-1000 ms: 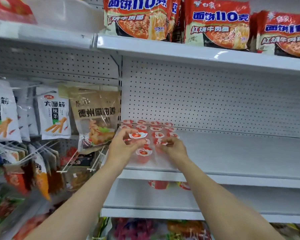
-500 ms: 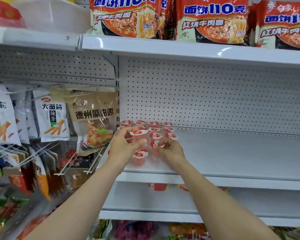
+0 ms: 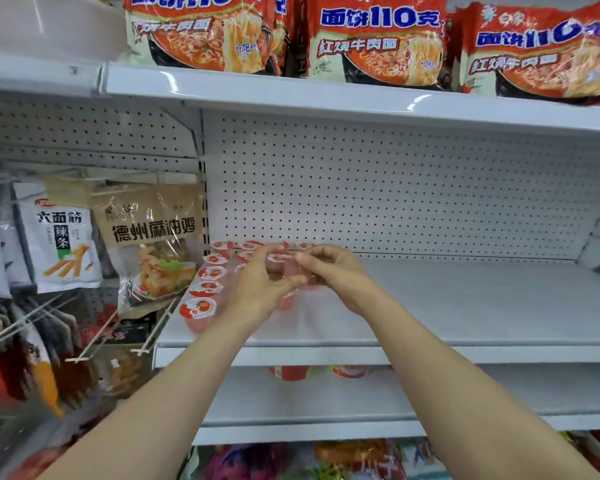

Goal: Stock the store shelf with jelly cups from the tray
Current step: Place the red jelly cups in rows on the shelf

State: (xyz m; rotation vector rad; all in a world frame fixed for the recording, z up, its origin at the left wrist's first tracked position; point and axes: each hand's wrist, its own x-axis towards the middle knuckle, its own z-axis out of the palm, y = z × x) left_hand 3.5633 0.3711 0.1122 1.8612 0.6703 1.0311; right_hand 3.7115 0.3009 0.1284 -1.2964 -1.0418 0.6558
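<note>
Currently we are working 2 hands over the jelly cups (image 3: pixel 208 273) at the shelf's (image 3: pixel 465 306) left end, left hand (image 3: pixel 257 289) and right hand (image 3: pixel 336 271) meeting around 1 pink cup (image 3: pixel 286 301), fingers curled narrow; how firmly is unclear. Filled rows are running front-to-back just left; open board is stretching right, lip edge near.

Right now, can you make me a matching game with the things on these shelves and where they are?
Things:
1. noodle packs
2. jelly cups
3. brown chicken bag
4. left hand

Places:
a. hanging on a peg, left of the shelf
b. on the top shelf
c. reaching among the cups
d. in rows at the middle shelf's left end

Pairs: 1-b, 2-d, 3-a, 4-c
</note>
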